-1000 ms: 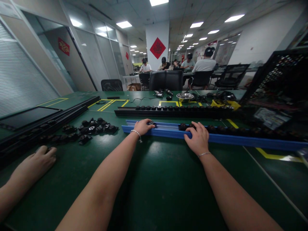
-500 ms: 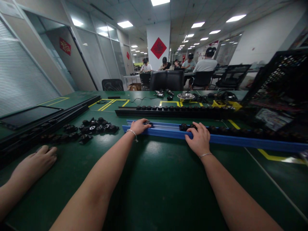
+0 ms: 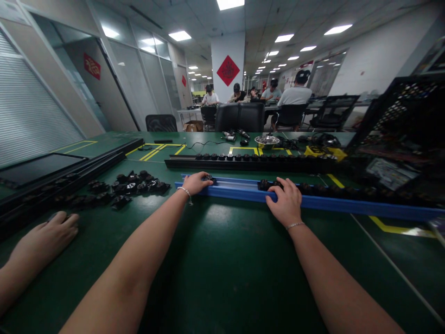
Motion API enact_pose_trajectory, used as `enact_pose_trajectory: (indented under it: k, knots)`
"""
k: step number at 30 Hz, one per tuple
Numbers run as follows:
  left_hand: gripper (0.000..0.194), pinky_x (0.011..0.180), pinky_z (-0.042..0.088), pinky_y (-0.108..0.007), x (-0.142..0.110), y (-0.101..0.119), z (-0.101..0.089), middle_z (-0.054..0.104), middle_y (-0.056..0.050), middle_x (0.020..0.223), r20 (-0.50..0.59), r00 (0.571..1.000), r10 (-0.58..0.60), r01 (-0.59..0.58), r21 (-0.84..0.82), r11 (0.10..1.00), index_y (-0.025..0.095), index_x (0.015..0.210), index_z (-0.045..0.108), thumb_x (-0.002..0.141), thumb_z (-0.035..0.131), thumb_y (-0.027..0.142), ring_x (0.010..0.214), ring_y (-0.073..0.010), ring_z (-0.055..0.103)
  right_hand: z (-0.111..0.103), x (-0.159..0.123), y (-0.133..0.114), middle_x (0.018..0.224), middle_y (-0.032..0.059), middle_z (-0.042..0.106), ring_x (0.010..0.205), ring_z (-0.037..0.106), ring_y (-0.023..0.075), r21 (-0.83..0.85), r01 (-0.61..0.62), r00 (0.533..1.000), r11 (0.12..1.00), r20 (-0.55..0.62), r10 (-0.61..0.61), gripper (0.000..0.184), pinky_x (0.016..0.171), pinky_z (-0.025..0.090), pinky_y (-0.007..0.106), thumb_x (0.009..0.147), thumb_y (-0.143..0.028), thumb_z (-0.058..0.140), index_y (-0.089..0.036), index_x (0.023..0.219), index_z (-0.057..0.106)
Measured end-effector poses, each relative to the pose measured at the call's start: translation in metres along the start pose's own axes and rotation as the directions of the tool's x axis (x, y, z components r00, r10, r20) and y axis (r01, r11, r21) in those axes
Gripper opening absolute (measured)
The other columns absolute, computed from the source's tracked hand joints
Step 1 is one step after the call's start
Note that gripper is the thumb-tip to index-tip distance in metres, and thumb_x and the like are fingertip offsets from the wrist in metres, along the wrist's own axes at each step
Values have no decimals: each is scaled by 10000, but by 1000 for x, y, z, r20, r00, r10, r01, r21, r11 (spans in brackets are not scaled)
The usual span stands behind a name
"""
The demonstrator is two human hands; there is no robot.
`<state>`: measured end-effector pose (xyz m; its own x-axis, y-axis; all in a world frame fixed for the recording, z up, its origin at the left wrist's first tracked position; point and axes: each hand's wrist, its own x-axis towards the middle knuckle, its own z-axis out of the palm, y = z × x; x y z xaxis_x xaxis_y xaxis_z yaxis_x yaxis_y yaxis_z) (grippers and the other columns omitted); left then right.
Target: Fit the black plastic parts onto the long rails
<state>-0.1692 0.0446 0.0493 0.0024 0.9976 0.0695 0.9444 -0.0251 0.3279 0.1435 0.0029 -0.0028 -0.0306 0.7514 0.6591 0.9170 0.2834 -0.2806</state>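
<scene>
A long blue channel rail (image 3: pixel 236 194) lies across the green table, holding a row of small round black parts (image 3: pixel 263 184) in its groove. Near its left end, my left hand (image 3: pixel 195 183) pinches one small black part (image 3: pixel 209 178) at the groove. Over the middle of the rail my right hand (image 3: pixel 285 199) curls, thumb at the near wall and fingers reaching over the groove, beside and partly covering black parts. A bare stretch of groove lies between my hands. The exact contact under the right fingers is hidden.
Loose black parts (image 3: pixel 137 184) lie in a pile to the left, near another person's hand (image 3: pixel 52 234). Behind the blue rail stands a black rail (image 3: pixel 215 164) with similar parts. Farther back are a metal bowl (image 3: pixel 267 141), cables and a yellow tray (image 3: pixel 328 152).
My left hand has slid slightly left along the rail with the black part. The right hand stays about where it was; the view has shifted a little.
</scene>
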Motion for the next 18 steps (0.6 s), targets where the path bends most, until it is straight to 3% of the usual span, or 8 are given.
enact_pose_trajectory:
  k: [9,18]
  knots:
    - [466,1030,292,-436,1,-15,3,621,-44,1206,-39,999,-11,12,29,1000,277,1175,567,797,493,539,1150,-255,521,1,-1,1,1274,81,492,1265,325,295,-2,5,1000,1000,-8,-5,127,1008,265,514,736,-302,531,-226,794,615]
    - [459,1030,270,-511,1,-32,-5,616,-21,1216,-33,997,-66,68,46,997,334,1169,572,779,491,564,1166,-283,511,-1,0,-2,1279,84,487,1274,316,294,10,-14,1000,1000,10,14,125,1013,254,526,735,-288,518,-226,791,611]
